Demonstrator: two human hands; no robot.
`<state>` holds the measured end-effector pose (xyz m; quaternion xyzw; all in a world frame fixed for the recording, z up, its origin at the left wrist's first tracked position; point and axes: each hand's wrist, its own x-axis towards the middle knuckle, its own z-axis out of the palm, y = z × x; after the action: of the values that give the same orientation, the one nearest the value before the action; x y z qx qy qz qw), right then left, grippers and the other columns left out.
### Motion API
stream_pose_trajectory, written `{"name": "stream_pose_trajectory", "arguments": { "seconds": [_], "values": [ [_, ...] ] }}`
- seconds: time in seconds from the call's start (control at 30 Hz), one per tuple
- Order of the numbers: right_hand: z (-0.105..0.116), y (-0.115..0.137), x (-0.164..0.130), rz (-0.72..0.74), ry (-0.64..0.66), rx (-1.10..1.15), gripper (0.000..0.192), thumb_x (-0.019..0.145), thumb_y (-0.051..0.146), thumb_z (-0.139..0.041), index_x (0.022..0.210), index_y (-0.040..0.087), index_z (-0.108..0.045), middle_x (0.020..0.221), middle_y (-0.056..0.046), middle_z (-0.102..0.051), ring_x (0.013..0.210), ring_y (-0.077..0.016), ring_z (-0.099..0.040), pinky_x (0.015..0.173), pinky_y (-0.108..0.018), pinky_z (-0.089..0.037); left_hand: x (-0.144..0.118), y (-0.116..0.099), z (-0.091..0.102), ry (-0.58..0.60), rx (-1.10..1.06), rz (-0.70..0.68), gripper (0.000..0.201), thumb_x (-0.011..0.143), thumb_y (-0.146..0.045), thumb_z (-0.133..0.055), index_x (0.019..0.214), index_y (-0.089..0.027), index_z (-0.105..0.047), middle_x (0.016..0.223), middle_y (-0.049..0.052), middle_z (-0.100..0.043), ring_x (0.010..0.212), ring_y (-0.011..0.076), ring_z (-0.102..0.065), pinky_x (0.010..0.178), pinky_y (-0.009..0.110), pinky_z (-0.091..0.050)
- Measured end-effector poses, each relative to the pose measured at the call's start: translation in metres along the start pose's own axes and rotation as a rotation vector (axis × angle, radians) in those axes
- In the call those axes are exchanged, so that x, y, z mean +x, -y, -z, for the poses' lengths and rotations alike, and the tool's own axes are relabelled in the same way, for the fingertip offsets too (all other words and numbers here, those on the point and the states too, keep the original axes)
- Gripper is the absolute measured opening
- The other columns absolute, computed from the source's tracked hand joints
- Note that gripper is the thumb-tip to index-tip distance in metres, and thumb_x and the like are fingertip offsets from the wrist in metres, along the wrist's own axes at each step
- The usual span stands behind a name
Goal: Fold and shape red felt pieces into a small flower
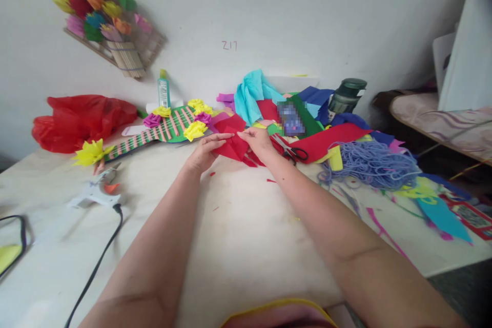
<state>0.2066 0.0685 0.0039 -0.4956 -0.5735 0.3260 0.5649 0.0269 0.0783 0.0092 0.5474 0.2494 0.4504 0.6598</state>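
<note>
Between my two hands is a piece of red paper (232, 149), held up just above the table. My left hand (208, 151) pinches its left edge, fingers pointing right. With thumb and fingers pressed together, my right hand (258, 142) grips its upper right edge. More red paper pieces lie under and behind the hands. Scissors with black handles (295, 152) rest just right of my right hand. To the left lies a green guitar-shaped craft (169, 128) with pink strips and yellow and purple paper flowers. Small red scraps dot the table below the hands.
A white glue gun (98, 192) with a black cord stands at left. A red plastic bag (82, 120) and a glue bottle (163, 89) are by the wall. At right lie a tangle of blue yarn (372, 164), coloured paper, a phone-like blurred item (291, 118) and a dark jar (348, 95).
</note>
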Motion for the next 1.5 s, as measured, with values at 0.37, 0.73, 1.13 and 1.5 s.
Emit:
{"name": "stream_pose_trajectory", "arguments": {
  "seconds": [0.37, 0.73, 1.13, 1.5],
  "values": [
    [-0.002, 0.003, -0.002, -0.04, -0.01, 0.024, 0.026, 0.069, 0.043, -0.061, 0.067, 0.017, -0.058, 0.059, 0.002, -0.055, 0.053, -0.0101, -0.048, 0.05, -0.022, -0.041, -0.001, 0.0, -0.008, -0.056, 0.066, -0.008, 0.038, 0.052, -0.021, -0.081, 0.087, -0.015, -0.07, 0.088, 0.007, -0.071, 0.075, 0.0161, -0.065, 0.077, 0.031, -0.05],
    [0.003, 0.008, -0.004, -0.164, 0.16, 0.148, 0.03, 0.06, 0.038, -0.072, 0.078, 0.017, -0.059, 0.064, 0.002, -0.061, 0.05, -0.0103, -0.054, 0.041, -0.021, -0.041, 0.003, 0.007, -0.001, -0.062, 0.151, -0.05, 0.038, 0.053, -0.022, -0.081, 0.088, -0.015, -0.07, 0.082, 0.006, -0.07, 0.072, 0.0158, -0.065, 0.074, 0.03, -0.05],
    [0.004, 0.004, -0.002, -0.22, 0.228, 0.077, 0.03, 0.057, 0.034, -0.077, 0.075, 0.017, -0.059, 0.057, 0.003, -0.058, 0.045, -0.0099, -0.051, 0.04, -0.022, -0.041, 0.005, 0.006, -0.004, -0.074, 0.284, -0.051, 0.038, 0.051, -0.023, -0.081, 0.087, -0.014, -0.071, 0.082, 0.006, -0.07, 0.07, 0.0155, -0.062, 0.071, 0.029, -0.05],
    [0.005, 0.012, -0.004, -0.287, 0.172, 0.066, 0.024, 0.057, 0.023, -0.079, 0.074, 0.016, -0.064, 0.061, -0.001, -0.063, 0.054, -0.0145, -0.057, 0.046, -0.025, -0.045, 0.0, -0.003, -0.014, 0.052, 0.269, -0.154, 0.072, 0.057, -0.017, -0.076, 0.125, -0.021, -0.054, 0.108, 0.01, -0.065, 0.096, 0.0235, -0.062, 0.077, 0.031, -0.051]
  ]
}}
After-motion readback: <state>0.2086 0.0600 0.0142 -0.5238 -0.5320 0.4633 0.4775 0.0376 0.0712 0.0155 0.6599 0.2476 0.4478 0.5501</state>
